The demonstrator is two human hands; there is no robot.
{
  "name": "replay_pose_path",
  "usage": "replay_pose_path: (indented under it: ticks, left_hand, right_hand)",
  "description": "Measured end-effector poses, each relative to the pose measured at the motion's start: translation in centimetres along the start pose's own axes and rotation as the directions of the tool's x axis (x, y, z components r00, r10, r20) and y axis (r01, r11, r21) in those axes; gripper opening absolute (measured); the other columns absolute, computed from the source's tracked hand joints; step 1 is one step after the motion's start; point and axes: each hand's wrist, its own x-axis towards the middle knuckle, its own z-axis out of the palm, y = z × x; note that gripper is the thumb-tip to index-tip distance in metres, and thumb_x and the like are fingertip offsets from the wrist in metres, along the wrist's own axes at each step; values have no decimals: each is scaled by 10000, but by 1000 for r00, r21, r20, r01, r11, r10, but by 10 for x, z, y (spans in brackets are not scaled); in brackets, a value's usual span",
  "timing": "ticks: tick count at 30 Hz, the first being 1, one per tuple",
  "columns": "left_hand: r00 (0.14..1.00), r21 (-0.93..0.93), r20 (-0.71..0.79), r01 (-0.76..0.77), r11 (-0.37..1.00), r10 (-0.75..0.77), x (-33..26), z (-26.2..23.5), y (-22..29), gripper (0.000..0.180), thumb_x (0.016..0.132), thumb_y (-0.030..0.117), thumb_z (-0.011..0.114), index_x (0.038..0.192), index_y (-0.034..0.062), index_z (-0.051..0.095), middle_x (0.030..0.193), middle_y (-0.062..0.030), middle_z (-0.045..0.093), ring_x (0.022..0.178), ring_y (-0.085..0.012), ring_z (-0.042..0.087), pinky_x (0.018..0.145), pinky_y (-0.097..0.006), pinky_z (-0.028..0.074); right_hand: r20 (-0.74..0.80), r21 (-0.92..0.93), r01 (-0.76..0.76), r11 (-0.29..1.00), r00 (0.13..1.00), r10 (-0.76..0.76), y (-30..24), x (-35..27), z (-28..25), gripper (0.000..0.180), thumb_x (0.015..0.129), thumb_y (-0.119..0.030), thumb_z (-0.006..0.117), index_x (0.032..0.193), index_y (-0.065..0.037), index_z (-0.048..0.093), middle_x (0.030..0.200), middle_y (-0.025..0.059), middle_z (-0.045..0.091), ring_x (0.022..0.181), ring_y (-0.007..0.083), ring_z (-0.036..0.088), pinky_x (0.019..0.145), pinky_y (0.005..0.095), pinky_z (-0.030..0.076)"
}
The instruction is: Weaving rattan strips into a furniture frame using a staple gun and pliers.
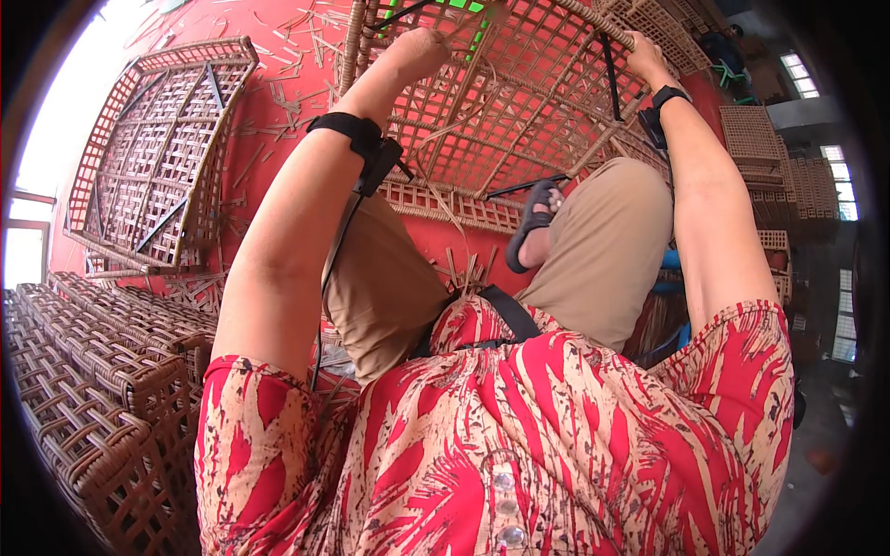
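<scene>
A large open-lattice wicker frame (519, 111) leans in front of me, its lower edge by my knees. My left hand (419, 48) reaches up against the lattice near an upright post; its fingers curl out of sight, and a thin rattan strand (468, 28) runs off beside it. My right hand (646, 57) is clamped around the frame's upper rim pole at the top right. Both wrists wear black bands (357, 134), the left one with a cable running down my forearm. My sandalled foot (538, 218) rests against the frame's base.
A second lattice panel (158, 157) lies on the red floor (278, 102) at the left, among scattered rattan offcuts. Woven wicker pieces (93, 371) are stacked at the lower left. More woven stacks (769, 157) stand at the right near windows.
</scene>
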Motion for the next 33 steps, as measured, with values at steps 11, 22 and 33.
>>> replay_pose_path:
  ticks: [11,22,33]
  left_hand:
    - [977,-360,64,214,908,-205,-31,-19,38,270,889,239,493,934,-2,606,791,-241,624,802,-419,612,709,-479,469]
    - [966,-323,-16,239,916,-258,-62,-24,109,265,926,234,462,944,5,593,809,-237,628,806,-425,606,726,-505,464]
    - [966,-329,81,258,908,-245,-86,-48,169,208,927,206,479,932,7,539,709,-241,589,724,-429,589,645,-512,443]
  right_hand:
    - [-210,125,0,992,977,27,-36,-34,-14,387,789,-152,629,1172,-140,570,1168,100,568,1132,319,492,965,466,370]
    - [-373,208,30,978,927,50,-70,-83,-52,445,742,-166,649,1180,-144,573,1190,51,571,1133,266,492,983,445,341]
    - [-792,502,609,614,608,44,-152,-150,-67,137,790,-121,649,921,-84,634,949,58,611,919,245,566,826,363,463]
